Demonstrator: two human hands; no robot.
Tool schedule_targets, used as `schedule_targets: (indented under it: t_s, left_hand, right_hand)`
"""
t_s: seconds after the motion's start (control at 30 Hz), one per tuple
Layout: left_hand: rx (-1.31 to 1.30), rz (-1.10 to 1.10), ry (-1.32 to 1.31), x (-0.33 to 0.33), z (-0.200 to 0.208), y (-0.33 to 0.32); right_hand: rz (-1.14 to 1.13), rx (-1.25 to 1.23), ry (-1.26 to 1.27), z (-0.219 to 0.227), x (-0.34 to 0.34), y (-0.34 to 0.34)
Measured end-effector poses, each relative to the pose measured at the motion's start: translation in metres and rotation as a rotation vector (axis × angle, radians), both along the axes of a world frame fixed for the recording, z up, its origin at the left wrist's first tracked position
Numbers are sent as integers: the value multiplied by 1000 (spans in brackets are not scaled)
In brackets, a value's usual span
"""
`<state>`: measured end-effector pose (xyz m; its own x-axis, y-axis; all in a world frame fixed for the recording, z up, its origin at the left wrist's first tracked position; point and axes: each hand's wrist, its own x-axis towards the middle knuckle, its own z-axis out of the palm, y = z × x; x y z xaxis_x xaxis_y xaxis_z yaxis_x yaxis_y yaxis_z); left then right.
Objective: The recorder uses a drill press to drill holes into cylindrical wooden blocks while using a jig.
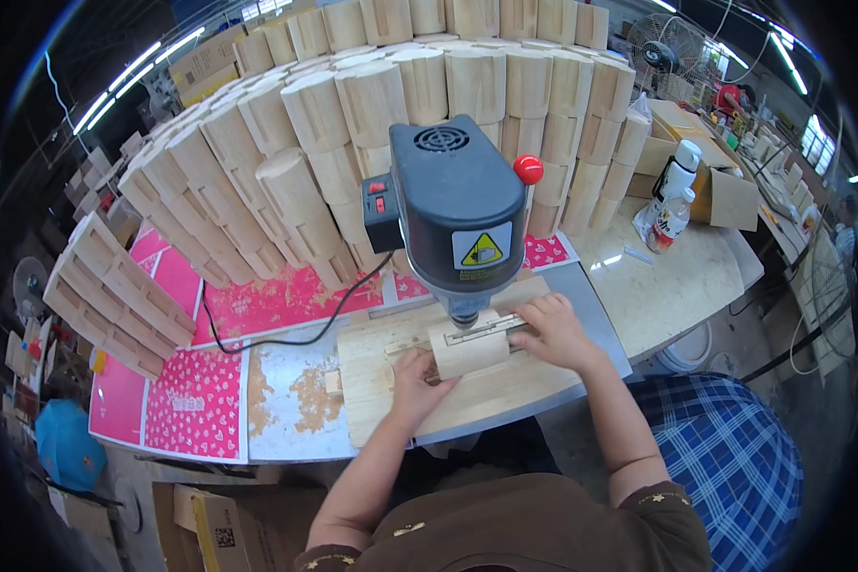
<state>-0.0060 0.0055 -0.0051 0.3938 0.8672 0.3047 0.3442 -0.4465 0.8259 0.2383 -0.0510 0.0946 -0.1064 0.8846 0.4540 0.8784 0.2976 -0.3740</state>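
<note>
A pale rounded wooden block (471, 357) lies on its side on a flat wooden board (381, 405), under the chuck of a dark bench drill press (458, 200). Along the top of the block runs a narrow metal strip (481, 330) with a slot in it. My left hand (419, 389) grips the block's left end, thumb along the near side. At the other end my right hand (555, 334) holds the block, its fingertips by the end of the strip. The chuck tip sits close over the strip; whether it touches cannot be seen.
Tall stacks of similar wooden blocks (319, 114) stand behind and left of the drill press. A black cable (286, 341) crosses the pink patterned sheet (195, 405). Sawdust lies left of the board. Bottles (672, 214) and a cardboard box (734, 195) occupy the right-hand table.
</note>
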Motion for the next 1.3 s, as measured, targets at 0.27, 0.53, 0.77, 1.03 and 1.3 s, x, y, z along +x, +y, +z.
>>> schedule_targets:
  t_s: [0.27, 0.53, 0.77, 1.03, 1.3]
  left_hand:
    - [-129, 21, -154, -98, 32, -13]
    - [-792, 341, -368, -84, 55, -23]
    - [-828, 313, -437, -51, 51, -22]
    - [-865, 40, -490, -16, 47, -28]
    - [157, -22, 33, -16, 25, -38]
  right_hand:
    - [-97, -62, -233, -29, 2, -9]
    - [-43, -121, -14, -29, -1, -15]
    - [-77, -116, -22, -25, -3, -23]
    - [-59, -49, -101, -31, -18, -22]
    - [-103, -4, -64, -36, -4, 4]
